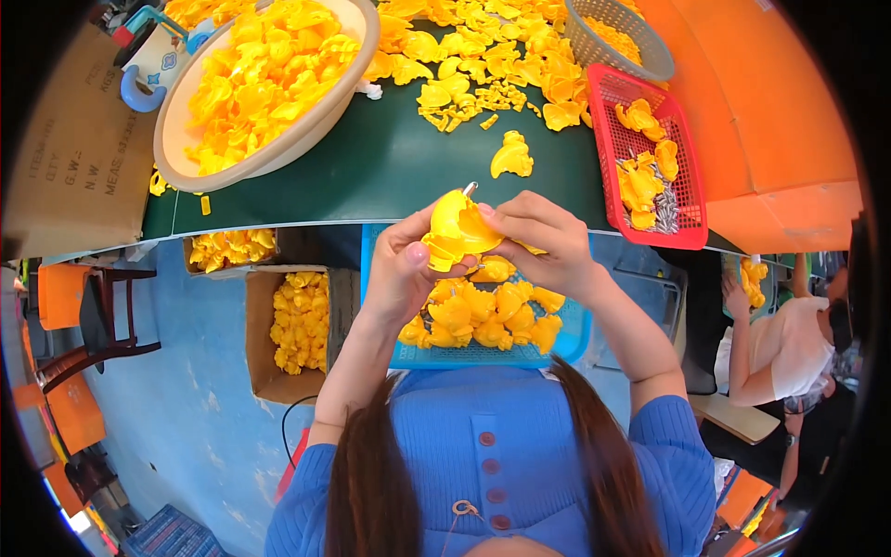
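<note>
I have a yellow piece [455,227] up in the air, over the blue basket [577,345] and just by the near edge of the green table [343,186]. My left hand [406,265] is closed around its left side, with the thumb low on the near part. My right hand [548,243] has a small, tight hold on its right edge. A silver pin [471,188] sticks out of the top — more like it lie in the red basket [691,209]. So my guess is that I am in the fitting step, getting the pin and the yellow shell to sit together. I think the next move calls for a still left hand and a gentle push from my right fingers, so the pin does not slip. The pin end points away from me, up toward the table and a bit to the right. The long way of the piece seems to run from low by my left thumb up to that pin — so it leans, not straight up. My fingers hide part of it, so I cannot tell if the shell is shut all the way.
</note>
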`<action>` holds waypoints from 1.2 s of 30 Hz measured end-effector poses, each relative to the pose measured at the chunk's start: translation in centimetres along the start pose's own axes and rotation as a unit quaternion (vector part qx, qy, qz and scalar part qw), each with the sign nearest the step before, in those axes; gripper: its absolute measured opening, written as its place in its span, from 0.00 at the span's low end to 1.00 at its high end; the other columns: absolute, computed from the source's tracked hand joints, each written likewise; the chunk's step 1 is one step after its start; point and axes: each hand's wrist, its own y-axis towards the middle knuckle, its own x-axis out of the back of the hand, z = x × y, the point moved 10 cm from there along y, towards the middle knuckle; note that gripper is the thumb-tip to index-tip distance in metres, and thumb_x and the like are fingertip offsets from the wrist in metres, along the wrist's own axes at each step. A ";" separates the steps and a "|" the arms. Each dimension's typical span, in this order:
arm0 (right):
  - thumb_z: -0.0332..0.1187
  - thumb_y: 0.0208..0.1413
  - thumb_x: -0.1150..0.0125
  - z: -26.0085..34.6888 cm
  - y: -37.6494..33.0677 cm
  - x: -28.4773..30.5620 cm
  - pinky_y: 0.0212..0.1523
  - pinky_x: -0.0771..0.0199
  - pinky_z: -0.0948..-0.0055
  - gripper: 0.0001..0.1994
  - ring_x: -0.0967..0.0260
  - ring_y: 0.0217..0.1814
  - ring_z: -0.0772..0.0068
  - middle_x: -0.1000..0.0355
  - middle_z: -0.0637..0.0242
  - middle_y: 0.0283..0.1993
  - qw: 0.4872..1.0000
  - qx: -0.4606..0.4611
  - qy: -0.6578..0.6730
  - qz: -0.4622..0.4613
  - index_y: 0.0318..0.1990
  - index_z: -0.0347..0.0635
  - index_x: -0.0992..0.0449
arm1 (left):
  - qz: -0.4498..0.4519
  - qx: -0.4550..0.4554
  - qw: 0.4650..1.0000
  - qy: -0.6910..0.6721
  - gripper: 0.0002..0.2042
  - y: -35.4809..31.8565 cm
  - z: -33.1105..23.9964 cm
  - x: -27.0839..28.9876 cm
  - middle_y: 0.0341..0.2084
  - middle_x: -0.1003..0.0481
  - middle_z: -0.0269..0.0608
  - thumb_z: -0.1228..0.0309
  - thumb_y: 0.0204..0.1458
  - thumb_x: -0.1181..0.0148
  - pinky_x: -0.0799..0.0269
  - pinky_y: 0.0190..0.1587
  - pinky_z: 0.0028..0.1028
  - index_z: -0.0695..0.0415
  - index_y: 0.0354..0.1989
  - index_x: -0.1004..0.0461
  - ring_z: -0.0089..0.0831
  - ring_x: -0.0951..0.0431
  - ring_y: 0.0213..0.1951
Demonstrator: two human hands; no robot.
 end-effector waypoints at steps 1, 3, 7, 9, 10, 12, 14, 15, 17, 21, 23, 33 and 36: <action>0.21 0.38 0.34 0.1 -0.1 0.0 0.30 0.32 0.75 0.19 0.32 0.31 0.66 0.29 0.60 0.34 1.000 -0.002 -0.003 -0.001 0.43 0.33 0.26 | 0.028 0.004 1.000 -0.010 0.40 0.1 -0.2 -0.5 0.42 0.27 0.46 0.50 0.40 0.37 0.23 0.41 0.27 0.68 0.56 0.41 0.33 0.22 0.39; 0.21 0.38 0.34 0.7 -0.3 0.8 0.29 0.32 0.74 0.19 0.32 0.30 0.67 0.29 0.59 0.34 0.999 0.022 -0.032 -0.034 0.43 0.33 0.26 | 0.060 0.008 0.998 -0.020 0.40 0.5 -0.5 -1.8 0.44 0.28 0.46 0.51 0.41 0.37 0.23 0.42 0.28 0.68 0.57 0.43 0.34 0.23 0.41; 0.20 0.37 0.34 1.0 -0.4 1.7 0.29 0.32 0.75 0.19 0.32 0.30 0.67 0.29 0.60 0.33 0.997 0.002 -0.044 -0.070 0.42 0.32 0.25 | -0.022 -0.051 0.998 0.003 0.38 0.5 -0.9 -0.7 0.51 0.33 0.47 0.65 0.40 0.33 0.24 0.45 0.31 0.67 0.59 0.46 0.35 0.28 0.48; 0.20 0.37 0.34 1.7 -0.1 1.6 0.28 0.32 0.75 0.19 0.32 0.29 0.67 0.29 0.60 0.33 0.996 0.016 -0.044 -0.072 0.42 0.32 0.25 | 0.005 -0.132 0.991 0.022 0.40 -0.1 -1.6 -1.2 0.52 0.34 0.45 0.76 0.35 0.29 0.27 0.49 0.31 0.66 0.59 0.44 0.33 0.29 0.49; 0.20 0.37 0.34 1.8 -0.2 1.5 0.28 0.32 0.75 0.19 0.32 0.29 0.67 0.29 0.60 0.33 0.996 0.015 -0.046 -0.073 0.42 0.32 0.25 | 0.008 -0.130 0.991 0.022 0.40 -0.1 -1.3 -1.2 0.52 0.34 0.45 0.76 0.35 0.29 0.27 0.49 0.31 0.66 0.59 0.44 0.33 0.29 0.49; 0.20 0.36 0.34 2.0 -0.1 1.0 0.28 0.31 0.76 0.19 0.32 0.29 0.67 0.30 0.60 0.32 0.996 0.025 -0.072 -0.055 0.42 0.32 0.25 | -0.042 -0.164 0.984 0.051 0.38 -0.1 -1.6 -0.4 0.51 0.33 0.44 0.77 0.35 0.30 0.31 0.51 0.28 0.66 0.58 0.42 0.31 0.28 0.48; 0.20 0.36 0.34 2.1 -0.2 0.9 0.28 0.31 0.75 0.20 0.32 0.29 0.66 0.30 0.59 0.33 0.995 0.017 -0.080 -0.052 0.42 0.32 0.25 | -0.062 -0.169 0.981 0.070 0.35 -0.2 -1.7 -0.5 0.49 0.31 0.43 0.78 0.35 0.30 0.33 0.51 0.25 0.66 0.56 0.39 0.28 0.28 0.47; 0.20 0.36 0.34 2.0 -0.2 0.8 0.28 0.31 0.75 0.20 0.32 0.29 0.66 0.30 0.59 0.33 0.995 0.010 -0.088 -0.048 0.43 0.32 0.25 | -0.068 -0.184 0.978 0.078 0.34 -0.2 -1.9 -0.5 0.48 0.31 0.43 0.79 0.35 0.30 0.33 0.51 0.25 0.65 0.55 0.38 0.28 0.28 0.47; 0.20 0.37 0.34 2.0 -0.3 0.7 0.28 0.31 0.75 0.20 0.32 0.29 0.66 0.30 0.59 0.33 0.995 -0.005 -0.088 -0.055 0.43 0.32 0.26 | -0.073 -0.198 0.974 0.085 0.32 -0.2 -1.9 -0.3 0.48 0.31 0.42 0.79 0.35 0.31 0.33 0.51 0.25 0.65 0.54 0.37 0.28 0.28 0.48; 0.20 0.38 0.35 1.5 -0.6 0.3 0.29 0.31 0.76 0.21 0.32 0.30 0.67 0.29 0.60 0.33 0.992 -0.044 -0.091 -0.070 0.45 0.34 0.26 | -0.089 -0.226 0.962 0.123 0.29 -0.4 -1.8 -0.2 0.48 0.32 0.42 0.81 0.37 0.32 0.33 0.52 0.26 0.65 0.52 0.35 0.28 0.29 0.48; 0.21 0.38 0.35 0.9 -0.9 0.4 0.29 0.30 0.75 0.21 0.32 0.30 0.68 0.30 0.61 0.33 0.994 -0.057 -0.067 -0.065 0.46 0.36 0.26 | -0.093 -0.221 0.965 0.106 0.29 -0.3 -1.6 -0.3 0.49 0.32 0.42 0.81 0.37 0.32 0.33 0.52 0.26 0.64 0.51 0.35 0.28 0.29 0.48; 0.22 0.41 0.35 -0.4 -1.5 0.8 0.33 0.31 0.78 0.18 0.31 0.33 0.72 0.29 0.62 0.33 0.990 -0.130 0.002 -0.064 0.44 0.36 0.25 | -0.063 -0.203 0.974 0.073 0.30 0.0 -1.0 -0.8 0.47 0.31 0.43 0.80 0.40 0.34 0.32 0.52 0.26 0.65 0.55 0.40 0.28 0.29 0.48; 0.23 0.43 0.36 -1.5 -1.3 0.3 0.34 0.30 0.77 0.17 0.30 0.34 0.72 0.28 0.61 0.35 0.978 -0.194 0.068 -0.039 0.44 0.37 0.25 | -0.082 -0.188 0.978 0.046 0.30 0.2 -0.1 0.5 0.47 0.31 0.42 0.77 0.41 0.34 0.32 0.51 0.26 0.65 0.54 0.40 0.29 0.30 0.49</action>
